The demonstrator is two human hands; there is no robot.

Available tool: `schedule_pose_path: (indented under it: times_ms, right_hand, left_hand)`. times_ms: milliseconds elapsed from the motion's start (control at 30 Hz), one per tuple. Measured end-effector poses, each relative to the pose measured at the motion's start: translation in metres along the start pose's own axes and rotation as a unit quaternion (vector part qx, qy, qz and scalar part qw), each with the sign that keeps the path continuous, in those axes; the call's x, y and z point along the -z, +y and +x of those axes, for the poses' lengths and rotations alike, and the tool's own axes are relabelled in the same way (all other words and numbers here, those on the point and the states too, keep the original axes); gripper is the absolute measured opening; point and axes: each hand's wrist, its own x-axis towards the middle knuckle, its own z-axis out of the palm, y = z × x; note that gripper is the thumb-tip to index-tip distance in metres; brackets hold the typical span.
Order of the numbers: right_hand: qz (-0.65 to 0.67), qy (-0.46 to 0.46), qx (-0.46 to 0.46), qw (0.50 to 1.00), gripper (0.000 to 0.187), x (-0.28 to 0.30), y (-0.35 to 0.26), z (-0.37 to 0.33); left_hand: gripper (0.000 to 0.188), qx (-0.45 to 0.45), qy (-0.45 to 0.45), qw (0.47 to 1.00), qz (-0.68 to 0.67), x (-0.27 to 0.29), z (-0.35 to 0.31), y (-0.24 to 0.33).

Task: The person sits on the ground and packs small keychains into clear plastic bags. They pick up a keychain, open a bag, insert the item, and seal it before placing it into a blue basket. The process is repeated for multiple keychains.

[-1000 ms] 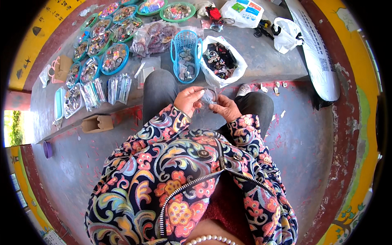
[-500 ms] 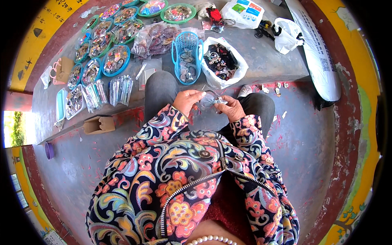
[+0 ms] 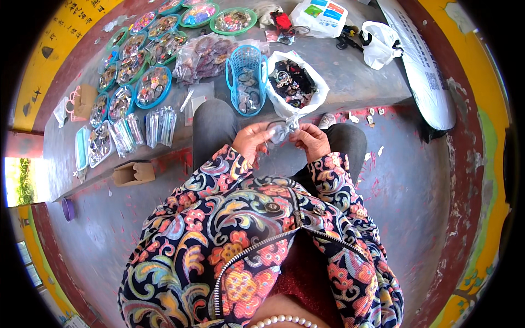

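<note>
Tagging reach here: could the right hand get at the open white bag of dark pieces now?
Probably yes: the open white bag stands just beyond the right hand, and nothing else visibly blocks the way, though that hand pinches clear plastic.

A grey bench [image 3: 358, 82] is carrying a blue lattice basket [image 3: 240, 57]. Just right of this basket, an open white bag [image 3: 322, 97] of dark trinkets is standing; farther right, a small white bag [image 3: 379, 46] is sitting and a long silvery roll [image 3: 418, 65] is lying. Left of the basket, clear bags [image 3: 205, 57] of purplish items are spreading close by, slim packets [image 3: 160, 127] are lying farther off, and round blue and green trays [image 3: 149, 106] are crowding together. Below the basket, rightward, pale scraps [image 3: 354, 117] are littering the floor [image 3: 404, 169]; leftward, an open cardboard box [image 3: 134, 173] seems to be sitting there too.
</note>
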Motion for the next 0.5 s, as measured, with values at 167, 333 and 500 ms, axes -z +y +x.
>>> schedule_pose_path:
  times_ms: [167,333,500]
  right_hand:
    - [0.033,-0.010,0.021,0.999,0.007,0.006,0.001,0.002]
    - [0.001,-0.056,0.038,0.998,0.007,0.009,0.009,0.004]
    - [-0.018,-0.059,0.016,0.998,0.018,0.002,0.001,-0.001]
  left_hand:
    - [0.028,0.043,-0.073,0.995,0.055,-0.002,-0.003,0.002]
    - [0.026,0.030,-0.116,0.991,0.056,-0.003,0.002,-0.001]
    - [0.022,-0.027,-0.074,0.991,0.113,0.001,0.007,-0.012]
